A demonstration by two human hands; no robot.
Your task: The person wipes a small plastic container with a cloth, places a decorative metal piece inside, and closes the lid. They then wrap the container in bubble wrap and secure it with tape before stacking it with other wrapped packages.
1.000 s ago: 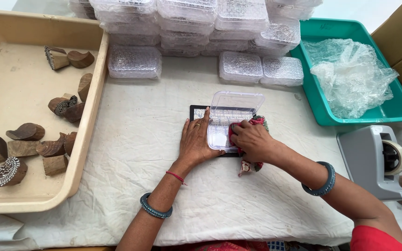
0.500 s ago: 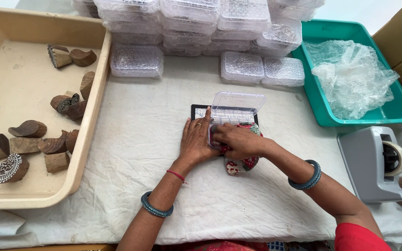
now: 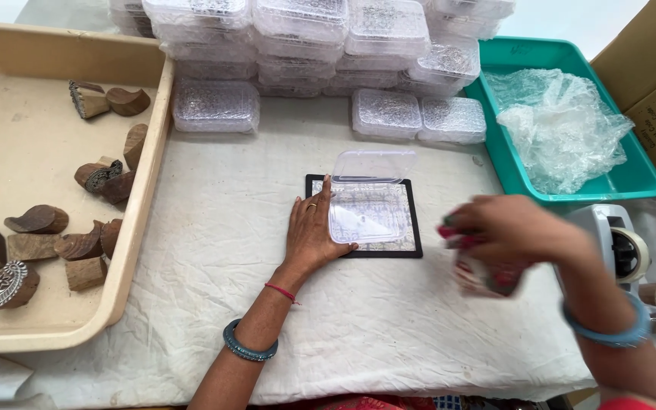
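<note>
While the left hand [image 3: 311,235] presses flat beside the open clear box [image 3: 367,203], hinge facing away, the right hand [image 3: 509,231] grips a blurred object [image 3: 480,275].

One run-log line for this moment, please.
left hand: steadies open clear box | right hand: holds blurred red item, beside tape dispenser

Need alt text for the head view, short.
Seen from above, a person's left hand steadies an open clear plastic box on a black-framed mat over white cloth, while the blurred right hand holds a red-and-white object. A beige tray of wooden blocks lies left.
</note>
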